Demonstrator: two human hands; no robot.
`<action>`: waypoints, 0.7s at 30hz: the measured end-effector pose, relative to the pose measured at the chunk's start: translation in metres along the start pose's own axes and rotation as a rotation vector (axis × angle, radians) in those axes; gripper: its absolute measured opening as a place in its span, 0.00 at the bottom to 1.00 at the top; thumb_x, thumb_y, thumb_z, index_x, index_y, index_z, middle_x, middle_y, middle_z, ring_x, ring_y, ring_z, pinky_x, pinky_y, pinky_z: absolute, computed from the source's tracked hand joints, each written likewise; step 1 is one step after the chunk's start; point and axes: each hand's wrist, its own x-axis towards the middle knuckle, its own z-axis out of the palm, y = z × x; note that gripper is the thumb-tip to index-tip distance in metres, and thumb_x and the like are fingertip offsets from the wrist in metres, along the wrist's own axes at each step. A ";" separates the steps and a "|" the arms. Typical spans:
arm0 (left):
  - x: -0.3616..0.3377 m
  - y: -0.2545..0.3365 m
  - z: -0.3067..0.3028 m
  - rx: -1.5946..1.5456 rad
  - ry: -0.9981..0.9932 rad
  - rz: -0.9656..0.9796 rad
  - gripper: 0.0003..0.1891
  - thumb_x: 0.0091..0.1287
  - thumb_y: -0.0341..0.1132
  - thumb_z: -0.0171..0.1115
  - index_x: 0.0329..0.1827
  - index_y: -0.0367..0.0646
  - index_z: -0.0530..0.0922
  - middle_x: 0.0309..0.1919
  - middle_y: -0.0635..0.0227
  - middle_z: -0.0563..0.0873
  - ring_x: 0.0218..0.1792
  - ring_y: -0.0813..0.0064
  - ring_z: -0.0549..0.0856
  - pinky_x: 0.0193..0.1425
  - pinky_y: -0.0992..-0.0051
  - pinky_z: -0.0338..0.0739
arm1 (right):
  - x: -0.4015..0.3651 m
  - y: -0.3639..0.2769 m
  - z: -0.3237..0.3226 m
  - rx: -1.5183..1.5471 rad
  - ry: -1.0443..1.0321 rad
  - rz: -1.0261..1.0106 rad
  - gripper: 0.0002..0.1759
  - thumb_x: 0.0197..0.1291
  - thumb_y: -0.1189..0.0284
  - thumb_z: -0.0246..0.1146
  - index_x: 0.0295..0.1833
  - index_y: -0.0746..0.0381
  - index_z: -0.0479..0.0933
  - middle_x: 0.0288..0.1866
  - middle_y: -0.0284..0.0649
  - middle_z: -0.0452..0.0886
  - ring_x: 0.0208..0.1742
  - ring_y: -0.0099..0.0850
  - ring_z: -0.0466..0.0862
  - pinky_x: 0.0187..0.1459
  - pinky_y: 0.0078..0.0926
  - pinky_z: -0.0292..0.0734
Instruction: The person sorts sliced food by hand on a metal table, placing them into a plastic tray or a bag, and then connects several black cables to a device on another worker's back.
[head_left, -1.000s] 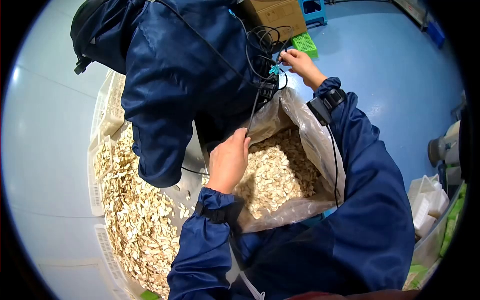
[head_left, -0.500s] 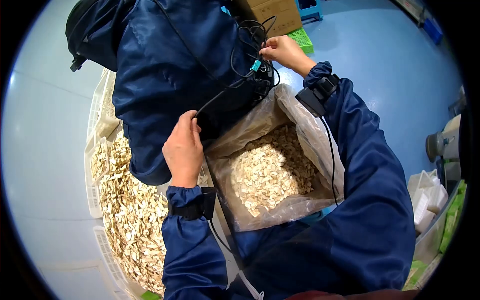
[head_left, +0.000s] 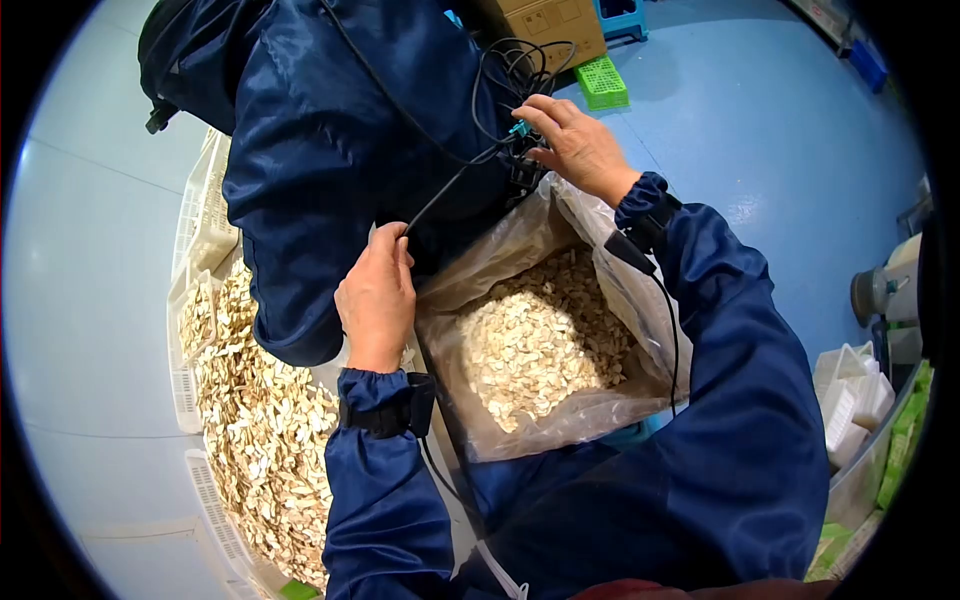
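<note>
My left hand (head_left: 378, 300) pinches a thin black cable (head_left: 437, 203) between thumb and fingertips. The cable runs up to a tangled black coil (head_left: 515, 70) with a small teal clip (head_left: 520, 128) on it. My right hand (head_left: 585, 148) is at the clip, fingers stretched out and thumb apart; whether it touches the clip is hard to make out. Behind the cable is a large mass of dark blue cloth (head_left: 330, 170). Below my hands stands a box lined with a clear plastic bag (head_left: 625, 290), holding pale dry slices (head_left: 530, 350).
More pale slices (head_left: 265, 440) lie heaped at the left, beside white plastic baskets (head_left: 205, 225). A cardboard box (head_left: 550, 30) and a green crate (head_left: 602, 84) are at the top on the blue floor (head_left: 740, 110). White trays (head_left: 850, 395) are at the right.
My right hand has moved slightly down and right, and its fingers have spread from a pinch on the cable coil. My left hand still pinches the cable, shifted a little right.
</note>
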 end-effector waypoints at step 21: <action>-0.002 0.002 0.004 -0.001 -0.095 0.023 0.06 0.78 0.37 0.61 0.52 0.49 0.82 0.40 0.59 0.91 0.40 0.49 0.89 0.41 0.56 0.82 | 0.022 0.061 -0.014 -0.206 -0.531 -0.407 0.16 0.77 0.61 0.59 0.57 0.62 0.73 0.47 0.42 0.85 0.42 0.39 0.89 0.42 0.36 0.85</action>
